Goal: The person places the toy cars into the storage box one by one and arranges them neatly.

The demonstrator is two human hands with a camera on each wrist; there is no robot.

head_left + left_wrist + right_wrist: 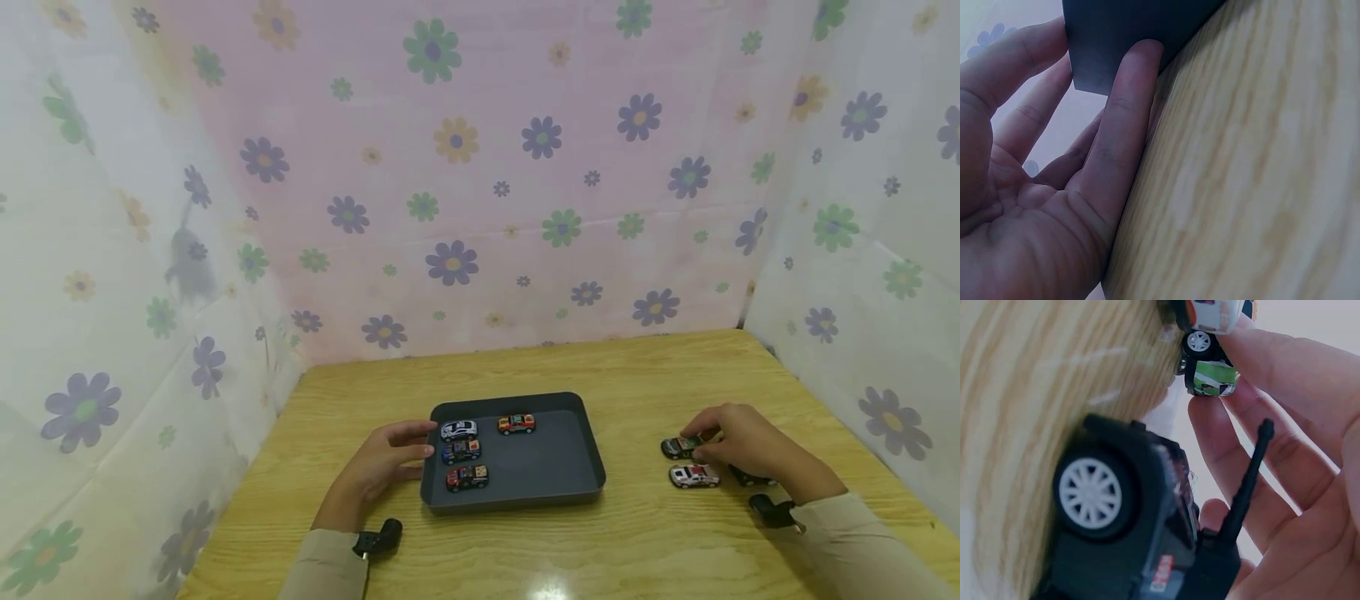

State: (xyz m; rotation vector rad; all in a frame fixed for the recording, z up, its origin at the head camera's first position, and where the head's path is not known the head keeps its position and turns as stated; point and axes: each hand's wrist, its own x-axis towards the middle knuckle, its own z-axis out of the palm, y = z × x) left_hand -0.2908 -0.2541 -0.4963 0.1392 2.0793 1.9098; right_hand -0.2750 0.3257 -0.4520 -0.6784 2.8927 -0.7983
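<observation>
My right hand (746,437) pinches a small black-and-green toy car (677,448) at the table's right side, its thumb and fingertips on either side of the car. A white-and-red toy car (695,477) stands just in front of it. Under that hand is a black toy car (752,478), partly hidden; the right wrist view shows its white-spoked wheel and a long black barrel. My left hand (382,462) touches the left side of a dark grey tray (551,458), its fingers extended against the outer wall (1091,53).
Inside the tray, a white toy car (458,430), a blue one (461,452) and a red-and-black one (467,477) line the left side. A red-and-yellow car (517,424) stands near the back wall. Flower-patterned cloth (495,167) encloses the wooden table (480,554).
</observation>
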